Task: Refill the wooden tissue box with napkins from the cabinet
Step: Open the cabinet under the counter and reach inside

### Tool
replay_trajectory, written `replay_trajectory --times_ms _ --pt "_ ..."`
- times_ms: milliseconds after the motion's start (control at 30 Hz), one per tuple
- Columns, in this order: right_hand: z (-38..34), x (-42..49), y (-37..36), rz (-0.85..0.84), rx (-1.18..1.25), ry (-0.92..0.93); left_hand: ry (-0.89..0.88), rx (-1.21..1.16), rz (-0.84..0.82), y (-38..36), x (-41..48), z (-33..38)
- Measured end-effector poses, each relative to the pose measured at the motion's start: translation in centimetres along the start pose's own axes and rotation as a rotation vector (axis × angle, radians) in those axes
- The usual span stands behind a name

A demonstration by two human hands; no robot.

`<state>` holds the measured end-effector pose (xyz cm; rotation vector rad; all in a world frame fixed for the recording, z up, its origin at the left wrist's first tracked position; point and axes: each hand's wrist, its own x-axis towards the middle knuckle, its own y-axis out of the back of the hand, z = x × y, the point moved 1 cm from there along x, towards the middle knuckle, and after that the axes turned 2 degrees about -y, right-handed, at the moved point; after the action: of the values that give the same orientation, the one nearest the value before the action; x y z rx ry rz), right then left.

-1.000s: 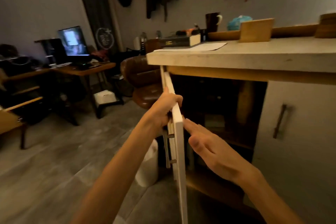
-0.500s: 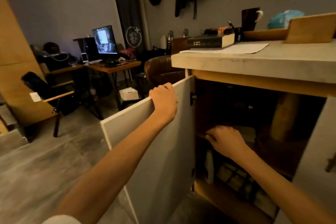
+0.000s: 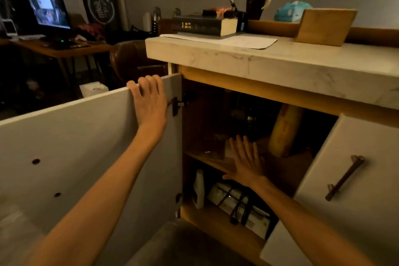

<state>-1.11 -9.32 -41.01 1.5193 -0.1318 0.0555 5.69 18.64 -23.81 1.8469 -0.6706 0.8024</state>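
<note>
Your left hand (image 3: 151, 106) grips cabinet door (image 3: 90, 142) top edge; right hand (image 3: 246, 162) open, fingers spread over shelf (image 3: 207, 161). Napkins not visible yet; prob light, soft, so pinch stack by sides.

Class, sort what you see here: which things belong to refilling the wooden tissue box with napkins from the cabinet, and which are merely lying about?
Belongs to the job:
open cabinet door
left hand holding its top edge
right hand reaching inside, empty
cabinet shelf
wooden tissue box

Lying about:
book
mug
paper sheet
monitor
</note>
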Motion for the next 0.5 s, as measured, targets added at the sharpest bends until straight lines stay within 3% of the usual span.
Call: replay_trajectory --times_ms 267,500 --pt "-0.2 4.9 -2.9 -0.247 0.010 -0.043 -0.005 -0.015 0.076 -0.4 -0.2 0.4" --pt "-2.2 0.8 -4.8 0.003 -0.223 0.112 -0.044 -0.050 0.064 -0.9 -0.1 -0.5"
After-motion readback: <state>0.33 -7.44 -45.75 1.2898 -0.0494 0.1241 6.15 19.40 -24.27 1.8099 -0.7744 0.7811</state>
